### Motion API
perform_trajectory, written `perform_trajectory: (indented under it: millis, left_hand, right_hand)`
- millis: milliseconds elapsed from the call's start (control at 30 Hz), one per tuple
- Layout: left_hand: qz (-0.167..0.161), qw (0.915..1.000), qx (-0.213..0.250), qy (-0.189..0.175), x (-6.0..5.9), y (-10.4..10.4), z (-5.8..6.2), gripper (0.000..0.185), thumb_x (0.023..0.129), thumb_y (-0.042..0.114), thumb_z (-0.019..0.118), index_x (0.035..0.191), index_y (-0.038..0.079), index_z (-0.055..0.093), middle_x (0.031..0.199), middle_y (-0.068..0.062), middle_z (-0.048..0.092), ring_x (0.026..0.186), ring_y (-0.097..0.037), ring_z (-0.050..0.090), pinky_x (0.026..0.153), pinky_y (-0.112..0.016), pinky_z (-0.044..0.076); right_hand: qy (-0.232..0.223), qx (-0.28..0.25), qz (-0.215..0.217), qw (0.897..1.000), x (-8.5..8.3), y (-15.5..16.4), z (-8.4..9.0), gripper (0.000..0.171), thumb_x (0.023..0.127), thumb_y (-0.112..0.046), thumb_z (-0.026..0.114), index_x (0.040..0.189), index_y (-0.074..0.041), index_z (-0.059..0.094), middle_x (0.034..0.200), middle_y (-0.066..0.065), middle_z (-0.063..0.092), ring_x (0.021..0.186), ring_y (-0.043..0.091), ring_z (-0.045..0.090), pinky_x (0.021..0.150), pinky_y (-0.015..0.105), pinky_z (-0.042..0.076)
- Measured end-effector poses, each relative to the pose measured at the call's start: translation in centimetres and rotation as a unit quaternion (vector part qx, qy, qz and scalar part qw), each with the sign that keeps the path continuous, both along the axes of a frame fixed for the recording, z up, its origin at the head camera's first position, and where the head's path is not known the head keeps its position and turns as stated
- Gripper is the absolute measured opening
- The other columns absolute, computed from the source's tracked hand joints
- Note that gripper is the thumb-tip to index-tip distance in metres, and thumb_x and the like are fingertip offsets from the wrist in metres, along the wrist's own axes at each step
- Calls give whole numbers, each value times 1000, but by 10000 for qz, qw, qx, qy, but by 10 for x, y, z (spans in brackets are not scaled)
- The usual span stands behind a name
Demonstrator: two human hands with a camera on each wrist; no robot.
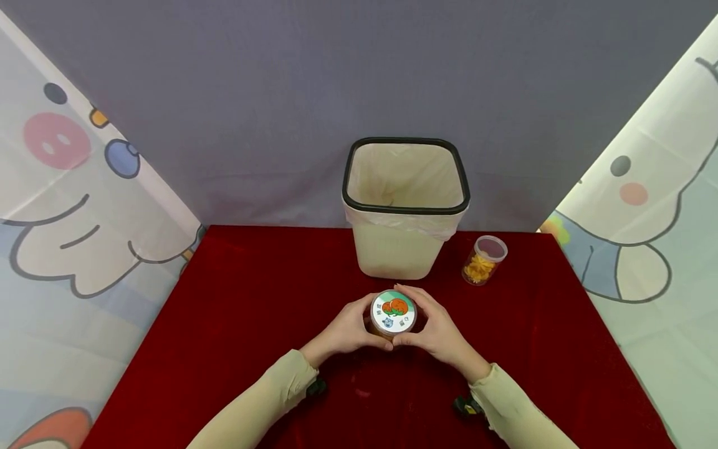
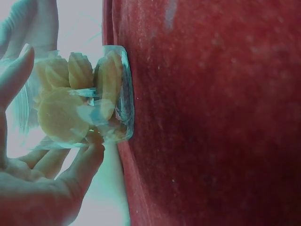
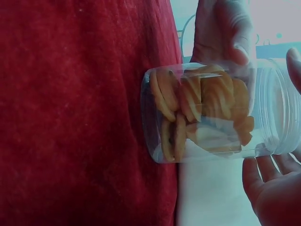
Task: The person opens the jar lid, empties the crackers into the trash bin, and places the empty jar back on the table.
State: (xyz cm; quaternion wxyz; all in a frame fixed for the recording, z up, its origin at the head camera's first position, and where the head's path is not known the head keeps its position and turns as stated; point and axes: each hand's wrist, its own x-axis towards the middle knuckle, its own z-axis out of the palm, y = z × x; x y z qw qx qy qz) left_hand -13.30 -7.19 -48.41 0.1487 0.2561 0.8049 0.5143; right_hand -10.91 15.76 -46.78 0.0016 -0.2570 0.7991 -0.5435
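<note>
Left hand (image 1: 349,327) and right hand (image 1: 439,328) grip one jar (image 1: 393,319) from opposite sides. Red cloth (image 1: 269,280) lies beneath; at its back stands a bin (image 1: 397,248) — second jar (image 1: 485,259) to its right. The held jar is upright before the bin — printed lid (image 1: 394,309) on top, cookies (image 3: 218,96) inside.

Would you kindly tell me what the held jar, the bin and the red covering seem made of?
Jar: probably clear, glossy plastic, though glass is possible; see-through with bright glints.
Bin: likely matte cream plastic; its walls look rigid and evenly coloured.
Red covering: seemingly velvety fabric; a fine nap and soft creases show.
</note>
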Motion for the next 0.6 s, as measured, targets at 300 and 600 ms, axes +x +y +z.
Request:
perform_trajectory:
  millis: [300, 600]
  left_hand:
    - [-224, 9992, -210, 247, -3, -2, -1, 99, 66, 38, 94, 150, 27, 43, 134, 15, 56, 121, -6, 54, 106, -35, 41]
    - [-213, 9998, 51, 7, -6, -1, 0, 97, 64, 31, 96, 148, 23, 48, 134, 13, 57, 120, -7, 55, 103, -29, 43]
  right_hand:
    - [-161, -102, -234, 9995, 0, -1, -5, 92, 65, -21, 95, 145, -29, 51, 137, -8, 55, 122, 16, 54, 103, 29, 42]
    - [-427, -282, 31, 9987, -7, 2, -3, 94, 63, -14, 96, 146, -21, 52, 140, -3, 55, 124, 19, 53, 102, 27, 42]
